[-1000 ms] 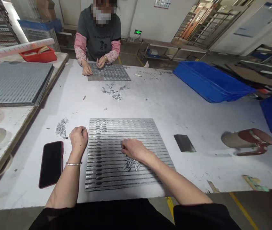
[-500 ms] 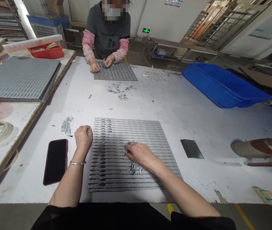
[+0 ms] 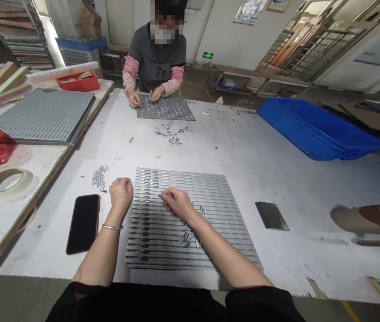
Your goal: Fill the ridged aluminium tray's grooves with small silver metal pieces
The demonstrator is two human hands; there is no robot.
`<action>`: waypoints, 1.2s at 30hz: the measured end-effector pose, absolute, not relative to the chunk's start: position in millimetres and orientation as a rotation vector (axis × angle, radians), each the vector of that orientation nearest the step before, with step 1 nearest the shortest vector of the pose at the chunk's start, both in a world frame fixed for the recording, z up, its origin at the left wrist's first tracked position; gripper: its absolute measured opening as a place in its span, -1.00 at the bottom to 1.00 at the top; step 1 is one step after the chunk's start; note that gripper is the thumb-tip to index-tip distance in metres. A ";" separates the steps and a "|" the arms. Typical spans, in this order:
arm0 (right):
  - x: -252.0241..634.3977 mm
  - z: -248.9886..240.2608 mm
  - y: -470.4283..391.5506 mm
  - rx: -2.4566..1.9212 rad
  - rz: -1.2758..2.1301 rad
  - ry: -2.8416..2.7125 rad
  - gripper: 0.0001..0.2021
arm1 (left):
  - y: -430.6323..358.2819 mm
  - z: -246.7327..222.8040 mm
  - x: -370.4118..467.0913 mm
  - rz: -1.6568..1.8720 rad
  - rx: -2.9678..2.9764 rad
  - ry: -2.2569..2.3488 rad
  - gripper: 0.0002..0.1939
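Note:
A grooved metal-grey board (image 3: 210, 188) lies on the white table, with one column of dark leaf-shaped pieces (image 3: 145, 233) and a short second column at its left side. My right hand (image 3: 178, 202) is over the board near the second column, its fingertips pinched on a small grey piece (image 3: 161, 195). Loose silvery pieces (image 3: 186, 237) are heaped on the board below that hand. My left hand (image 3: 121, 193) rests closed beside the board's left edge; what it holds, if anything, is hidden. A pile of similar pieces (image 3: 99, 178) sits to its left.
A phone (image 3: 83, 223) lies left of my left forearm. Farther right are a dark block (image 3: 272, 216), a mug (image 3: 367, 221) and a blue bin (image 3: 320, 129). Across the table a person (image 3: 159, 62) works on another board (image 3: 173, 109). A tape roll (image 3: 25, 181) sits at left.
My right hand has moved left and up the board, from the loose heap towards the columns. The view has shifted slightly. My left hand stays beside the board.

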State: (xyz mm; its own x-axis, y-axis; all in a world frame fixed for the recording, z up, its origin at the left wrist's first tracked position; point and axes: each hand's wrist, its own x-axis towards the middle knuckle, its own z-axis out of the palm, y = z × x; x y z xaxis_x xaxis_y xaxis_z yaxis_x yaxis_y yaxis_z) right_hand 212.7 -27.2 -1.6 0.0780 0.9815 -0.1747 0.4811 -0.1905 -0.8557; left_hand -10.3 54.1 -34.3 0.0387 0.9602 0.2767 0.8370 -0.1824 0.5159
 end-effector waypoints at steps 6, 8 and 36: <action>194.3 -11.9 2.4 -1.818 1.116 -1.271 -0.92 | 54.1 -37.7 -11.0 0.860 2.109 1.853 -0.78; 194.2 -11.3 6.7 -1.843 1.098 -1.306 -0.90 | 54.1 -38.2 -10.6 0.867 2.107 1.854 -0.78; 233.9 25.4 -35.3 -1.613 0.630 -2.111 -0.86 | 54.4 -33.7 -8.6 0.848 2.086 1.866 -0.78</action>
State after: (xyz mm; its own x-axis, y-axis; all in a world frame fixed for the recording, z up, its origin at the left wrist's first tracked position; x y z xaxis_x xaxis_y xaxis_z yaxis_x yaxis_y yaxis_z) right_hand 233.9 -35.3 25.4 -0.2473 0.9678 0.0480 0.7832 0.2288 -0.5781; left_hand -8.6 54.4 -33.7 0.0291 0.9621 0.2711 0.8369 -0.1718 0.5197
